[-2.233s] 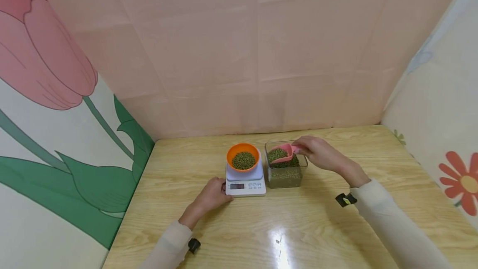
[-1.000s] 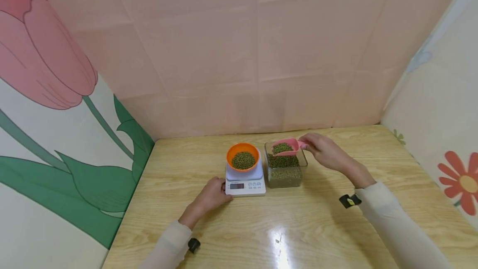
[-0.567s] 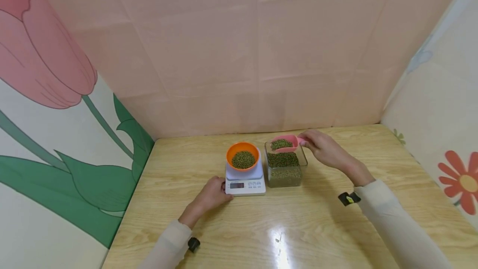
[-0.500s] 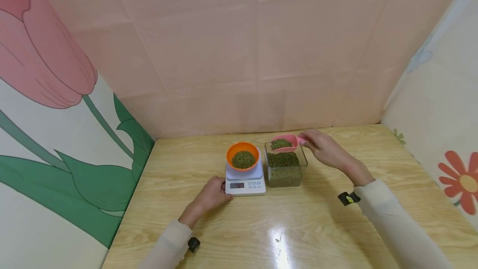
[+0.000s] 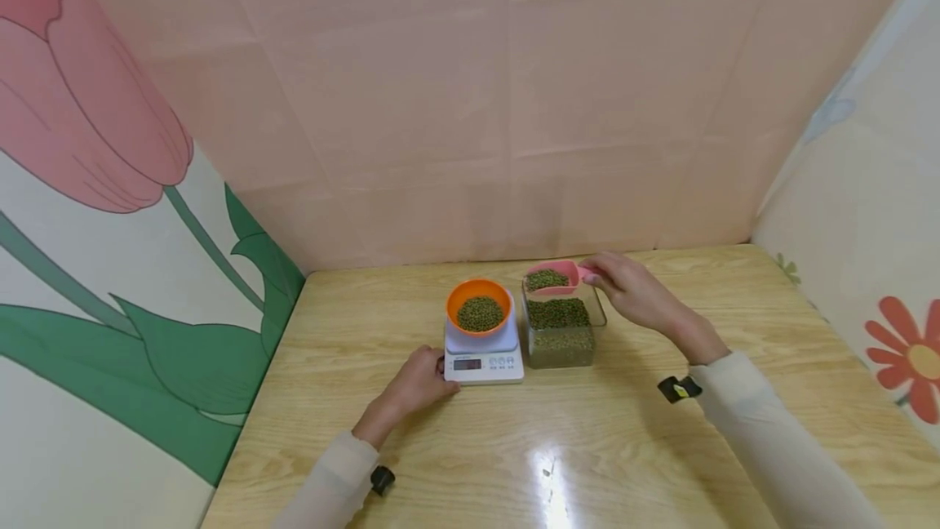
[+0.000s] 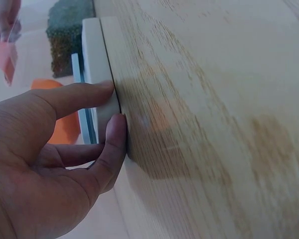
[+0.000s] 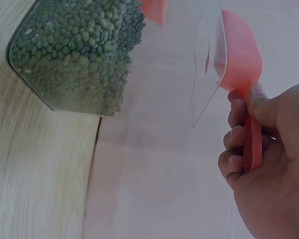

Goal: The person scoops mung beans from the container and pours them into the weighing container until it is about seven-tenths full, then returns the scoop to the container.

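My right hand (image 5: pixel 631 288) grips the handle of a pink scoop (image 7: pixel 244 55), fingers wrapped around it in the right wrist view. Green mung beans (image 5: pixel 547 279) lie in the scoop's bowl, above the back-left rim of a clear rectangular container (image 5: pixel 561 359). More mung beans (image 7: pixel 84 55) fill the lower part of that container. To its left stands a white kitchen scale (image 5: pixel 508 375) bearing an orange bowl (image 5: pixel 455 300) with mung beans inside. My left hand (image 5: pixel 420 382) holds the scale's front-left corner, thumb and fingers bent around its edge (image 6: pixel 97 55) in the left wrist view.
The wood-grain table (image 5: pixel 470 464) reaches back to a pink-covered wall (image 5: pixel 411 145). Side panels carry a painted tulip (image 5: pixel 110 96) at left and a red flower (image 5: pixel 921 362) at right. Scale and container stand side by side with a narrow gap.
My right hand has raised the scoop with its beans from inside the container, first drifting right, then back left toward the container's far-left rim. My left hand stays at the scale.
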### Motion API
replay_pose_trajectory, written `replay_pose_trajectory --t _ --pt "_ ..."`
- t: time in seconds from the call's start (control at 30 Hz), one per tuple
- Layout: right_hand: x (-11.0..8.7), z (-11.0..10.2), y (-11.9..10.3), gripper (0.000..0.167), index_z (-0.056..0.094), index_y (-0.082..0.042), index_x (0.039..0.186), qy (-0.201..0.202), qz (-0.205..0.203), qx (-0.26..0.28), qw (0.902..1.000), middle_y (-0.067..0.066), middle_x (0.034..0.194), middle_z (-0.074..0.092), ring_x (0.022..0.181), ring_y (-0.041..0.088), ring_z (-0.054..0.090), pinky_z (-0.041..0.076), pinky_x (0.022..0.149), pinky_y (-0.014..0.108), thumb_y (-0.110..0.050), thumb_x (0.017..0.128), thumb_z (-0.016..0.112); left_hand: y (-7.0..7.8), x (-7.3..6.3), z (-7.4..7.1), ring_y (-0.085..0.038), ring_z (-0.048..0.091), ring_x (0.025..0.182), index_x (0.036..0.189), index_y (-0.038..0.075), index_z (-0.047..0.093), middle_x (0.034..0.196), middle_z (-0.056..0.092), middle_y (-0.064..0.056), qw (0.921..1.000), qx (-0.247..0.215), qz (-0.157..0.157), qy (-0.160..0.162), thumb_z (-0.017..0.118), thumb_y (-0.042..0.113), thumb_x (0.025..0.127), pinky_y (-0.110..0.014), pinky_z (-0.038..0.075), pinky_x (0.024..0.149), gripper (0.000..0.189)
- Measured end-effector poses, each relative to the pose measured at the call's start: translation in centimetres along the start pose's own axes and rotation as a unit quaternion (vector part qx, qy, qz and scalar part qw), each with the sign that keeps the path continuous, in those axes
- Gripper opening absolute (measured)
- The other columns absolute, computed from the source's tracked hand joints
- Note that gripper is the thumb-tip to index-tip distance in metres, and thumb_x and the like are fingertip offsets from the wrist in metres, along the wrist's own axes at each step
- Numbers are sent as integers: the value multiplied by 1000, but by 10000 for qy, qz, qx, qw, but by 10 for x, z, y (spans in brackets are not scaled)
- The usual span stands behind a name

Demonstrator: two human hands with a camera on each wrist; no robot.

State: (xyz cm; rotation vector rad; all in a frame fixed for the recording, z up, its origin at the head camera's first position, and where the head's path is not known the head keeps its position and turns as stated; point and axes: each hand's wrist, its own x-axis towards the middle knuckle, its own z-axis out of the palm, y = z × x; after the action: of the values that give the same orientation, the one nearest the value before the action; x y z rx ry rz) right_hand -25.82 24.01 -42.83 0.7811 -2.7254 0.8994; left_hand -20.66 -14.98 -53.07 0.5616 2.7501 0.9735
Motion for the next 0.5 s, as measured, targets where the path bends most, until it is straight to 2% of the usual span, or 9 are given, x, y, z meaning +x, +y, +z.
replay_pose_trajectory --t 0.5 --pt "8 9 -6 26 70 1 127 -57 -150 73 9998 17 120 74 110 35 68 53 96 57 -14 111 56 -1 0 1 -16 48 84 116 0 75 93 73 -4 10000 49 38 30 90 13 85 -28 42 73 37"
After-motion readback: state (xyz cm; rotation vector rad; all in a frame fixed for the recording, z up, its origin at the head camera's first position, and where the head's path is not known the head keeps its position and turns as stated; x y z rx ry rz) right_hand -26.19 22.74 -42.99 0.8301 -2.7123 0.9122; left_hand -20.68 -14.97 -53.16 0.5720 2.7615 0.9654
